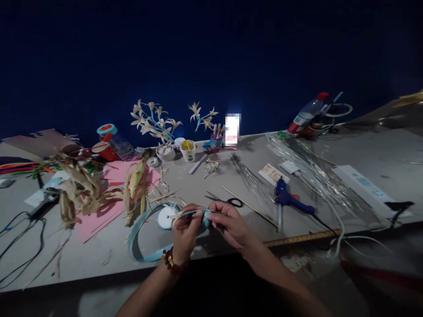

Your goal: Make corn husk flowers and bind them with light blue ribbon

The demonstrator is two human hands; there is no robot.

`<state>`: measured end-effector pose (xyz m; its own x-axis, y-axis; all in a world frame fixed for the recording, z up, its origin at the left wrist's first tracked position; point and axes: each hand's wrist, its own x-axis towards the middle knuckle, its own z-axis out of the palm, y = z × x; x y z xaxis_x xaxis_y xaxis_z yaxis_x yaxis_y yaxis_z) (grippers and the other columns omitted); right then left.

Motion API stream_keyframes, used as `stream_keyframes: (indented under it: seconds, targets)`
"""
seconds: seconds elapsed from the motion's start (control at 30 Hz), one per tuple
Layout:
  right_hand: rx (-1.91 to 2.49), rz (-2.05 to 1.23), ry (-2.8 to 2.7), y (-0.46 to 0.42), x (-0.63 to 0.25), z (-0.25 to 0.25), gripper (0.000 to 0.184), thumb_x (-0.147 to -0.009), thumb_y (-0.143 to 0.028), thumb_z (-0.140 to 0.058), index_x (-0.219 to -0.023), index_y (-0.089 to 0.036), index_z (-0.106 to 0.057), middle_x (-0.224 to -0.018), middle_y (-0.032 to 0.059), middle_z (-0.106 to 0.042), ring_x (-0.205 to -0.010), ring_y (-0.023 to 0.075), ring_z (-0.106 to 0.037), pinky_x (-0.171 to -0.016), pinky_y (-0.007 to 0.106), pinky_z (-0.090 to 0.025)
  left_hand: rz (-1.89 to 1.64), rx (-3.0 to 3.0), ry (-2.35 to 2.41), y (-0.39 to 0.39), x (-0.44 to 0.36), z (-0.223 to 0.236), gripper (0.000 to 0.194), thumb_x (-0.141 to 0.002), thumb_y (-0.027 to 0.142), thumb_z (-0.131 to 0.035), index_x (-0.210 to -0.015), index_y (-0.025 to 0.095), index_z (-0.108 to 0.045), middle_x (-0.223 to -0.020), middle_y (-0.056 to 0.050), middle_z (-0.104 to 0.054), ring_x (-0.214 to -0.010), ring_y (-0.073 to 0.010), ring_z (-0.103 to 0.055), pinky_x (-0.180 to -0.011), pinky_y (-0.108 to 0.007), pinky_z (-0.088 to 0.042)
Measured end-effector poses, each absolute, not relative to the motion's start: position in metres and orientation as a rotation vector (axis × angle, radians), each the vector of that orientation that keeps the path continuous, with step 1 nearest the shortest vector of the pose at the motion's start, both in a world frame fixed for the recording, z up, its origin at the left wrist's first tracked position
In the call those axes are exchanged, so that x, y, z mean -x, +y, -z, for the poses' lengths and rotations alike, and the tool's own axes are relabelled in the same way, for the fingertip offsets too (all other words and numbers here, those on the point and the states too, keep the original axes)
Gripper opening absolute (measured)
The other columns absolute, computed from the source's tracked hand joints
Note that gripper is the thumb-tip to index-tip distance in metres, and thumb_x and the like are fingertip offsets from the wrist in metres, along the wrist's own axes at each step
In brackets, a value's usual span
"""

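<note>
My left hand (187, 226), with a beaded bracelet at the wrist, pinches a thin light-blue stem (190, 212) whose pale end sticks out to the left. Close beside it, my right hand (229, 220) has thumb and forefinger closed on light-blue tape (206, 216) at the stem's right part. A wide loop of light-blue ribbon (135, 240) lies left of my hands, around a white spool (164, 218). Just beyond my fingers are scissors (234, 202) with black handles and a thin wooden stick (251, 209).
Dried corn husks (82, 189) lie over pink paper (99, 222) at left. Husk flowers (153, 125) stand at the back near a paper cup (188, 152) and a lit phone (232, 130). A blue glue gun (292, 200), wires (253, 180) and a bottle (306, 114) are at right.
</note>
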<state>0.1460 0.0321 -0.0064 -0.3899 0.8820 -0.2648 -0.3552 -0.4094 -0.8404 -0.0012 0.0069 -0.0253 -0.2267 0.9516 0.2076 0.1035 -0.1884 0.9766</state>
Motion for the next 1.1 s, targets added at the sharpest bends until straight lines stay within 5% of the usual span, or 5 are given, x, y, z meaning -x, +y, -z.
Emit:
stream_keyframes:
  seconds: [0.27,0.5,0.67,0.83,1.1]
  targets:
    - [0.982,-1.702,-1.203,0.020,-0.167,0.022,0.031,-0.080,-0.048,-0.072,-0.089,-0.018,-0.066,-0.068,-0.0014,-0.062,-0.059,0.0127,-0.057,-0.057,0.025,-0.044,-1.488,-1.224,1.425,0.009,0.006,0.032,0.015,-0.081,0.033,-0.074,-0.078,0.019,-0.077,-0.079,-0.006,-0.076,-0.077,-0.0213,-0.069,-0.075,-0.031,-0.056]
    - [1.930,-0.039,-1.753,0.029,-0.339,0.038,0.033,-0.087,-0.026,-0.052,-0.118,-0.017,-0.060,-0.115,0.0153,-0.067,-0.105,0.0319,-0.063,-0.094,0.049,-0.050,-1.427,-1.019,1.491,0.008,0.016,0.053,0.028,-0.078,0.043,-0.076,-0.086,0.016,-0.076,-0.082,-0.008,-0.077,-0.078,-0.0221,-0.072,-0.067,-0.028,-0.059]
    - [2.029,-0.007,-1.941,0.039,-0.394,0.061,0.046,-0.074,-0.014,-0.055,-0.119,-0.014,-0.062,-0.122,0.0186,-0.063,-0.111,0.0354,-0.060,-0.099,0.049,-0.047,-1.413,-1.011,1.440,0.008,0.008,0.044,0.028,-0.075,0.044,-0.077,-0.080,0.016,-0.076,-0.077,-0.007,-0.076,-0.072,-0.0220,-0.071,-0.063,-0.028,-0.059]
    - [2.018,-0.059,-2.099,0.054,-0.404,0.072,0.037,-0.075,-0.017,-0.057,-0.111,-0.015,-0.064,-0.123,0.0179,-0.059,-0.105,0.0326,-0.064,-0.095,0.044,-0.051,-1.424,-1.043,1.469,0.007,0.007,0.041,0.030,-0.075,0.045,-0.077,-0.078,0.015,-0.077,-0.076,-0.008,-0.076,-0.070,-0.0219,-0.070,-0.061,-0.028,-0.058]
    - [1.818,-0.256,-2.306,0.081,-0.433,0.066,0.046,-0.072,-0.021,-0.058,-0.118,-0.015,-0.063,-0.143,0.0193,-0.052,-0.127,0.0334,-0.057,-0.106,0.045,-0.045,-1.384,-1.118,1.479,0.005,0.012,0.042,0.024,-0.078,0.040,-0.075,-0.078,0.016,-0.078,-0.079,-0.007,-0.076,-0.075,-0.0203,-0.069,-0.071,-0.027,-0.057]
